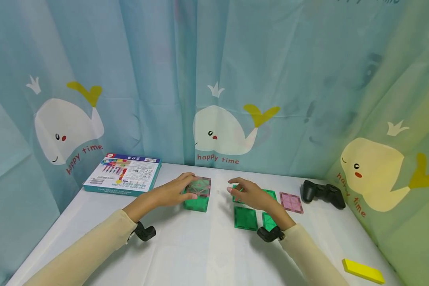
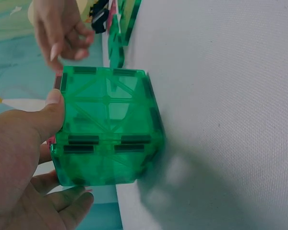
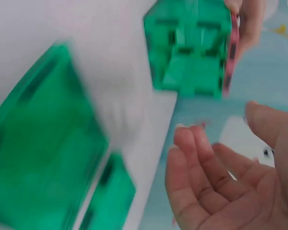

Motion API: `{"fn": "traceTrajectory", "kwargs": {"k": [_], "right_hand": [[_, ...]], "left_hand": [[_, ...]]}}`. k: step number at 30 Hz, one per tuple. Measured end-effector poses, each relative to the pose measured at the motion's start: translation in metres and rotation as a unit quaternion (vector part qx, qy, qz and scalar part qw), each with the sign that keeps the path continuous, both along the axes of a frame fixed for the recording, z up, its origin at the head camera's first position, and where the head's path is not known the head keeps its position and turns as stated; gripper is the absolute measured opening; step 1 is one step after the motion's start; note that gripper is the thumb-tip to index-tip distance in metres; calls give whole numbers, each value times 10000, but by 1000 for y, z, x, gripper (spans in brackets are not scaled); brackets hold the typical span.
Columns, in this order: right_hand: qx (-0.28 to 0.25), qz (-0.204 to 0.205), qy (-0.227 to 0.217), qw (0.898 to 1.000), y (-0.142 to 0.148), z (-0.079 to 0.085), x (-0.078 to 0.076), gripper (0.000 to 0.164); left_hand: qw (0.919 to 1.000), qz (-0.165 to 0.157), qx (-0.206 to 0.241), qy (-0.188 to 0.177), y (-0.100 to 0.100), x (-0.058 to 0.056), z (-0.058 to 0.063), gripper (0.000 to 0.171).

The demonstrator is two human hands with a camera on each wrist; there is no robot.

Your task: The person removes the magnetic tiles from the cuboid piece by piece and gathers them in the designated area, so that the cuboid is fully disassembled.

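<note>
Tabletop [image 1: 186,254] bears a printed box [image 1: 123,174] at its far left corner, contents hidden. Near the far edge stands a see-through green, pink-topped cube [image 1: 202,196], gripped by the left hand [image 1: 172,191]; the right hand [image 1: 249,193] hovers, fingers loosely parted.

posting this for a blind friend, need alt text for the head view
The left hand holds a green tile cube topped with a pink tile; the right hand hovers near flat green tiles on a white table. Behind hangs a whale-print curtain.
</note>
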State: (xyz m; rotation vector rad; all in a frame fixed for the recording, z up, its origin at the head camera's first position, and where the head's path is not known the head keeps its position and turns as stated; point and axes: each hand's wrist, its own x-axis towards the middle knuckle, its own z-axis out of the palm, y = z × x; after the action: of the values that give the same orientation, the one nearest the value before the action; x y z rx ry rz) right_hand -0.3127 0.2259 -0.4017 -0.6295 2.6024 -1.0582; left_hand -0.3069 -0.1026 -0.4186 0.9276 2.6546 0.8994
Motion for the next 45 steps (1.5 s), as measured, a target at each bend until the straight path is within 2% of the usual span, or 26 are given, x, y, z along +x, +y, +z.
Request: {"fn": "traceTrajectory", "kwargs": {"k": [7, 15, 23, 28, 33, 37, 45], "right_hand": [[-650, 37, -488, 9967, -51, -7, -15, 60], [-1013, -19, -764, 9919, -70, -6, -17, 53], [-1125, 72, -512, 9923, -76, -6, -12, 47], [-1329, 62, -449, 9901, -77, -9, -11, 44], [-1449, -91, -248, 9891, -79, -9, -10, 40], [-1544, -161, -50, 9879, -82, -6, -9, 38], [-1719, -175, -123, 9849, -80, -2, -6, 39]], "left_hand": [[10000, -13, 24, 27, 3, 1, 1, 67], [9999, -73, 43, 65, 3, 2, 2, 67], [9999, -64, 140, 50, 2, 0, 3, 67], [10000, 28, -62, 4, 0, -2, 3, 82], [9994, 204, -199, -202, -1, -3, 4, 95], [9992, 244, -72, -300, -2, -2, 8, 100], [9995, 147, 54, -276, -2, 0, 9, 101]]}}
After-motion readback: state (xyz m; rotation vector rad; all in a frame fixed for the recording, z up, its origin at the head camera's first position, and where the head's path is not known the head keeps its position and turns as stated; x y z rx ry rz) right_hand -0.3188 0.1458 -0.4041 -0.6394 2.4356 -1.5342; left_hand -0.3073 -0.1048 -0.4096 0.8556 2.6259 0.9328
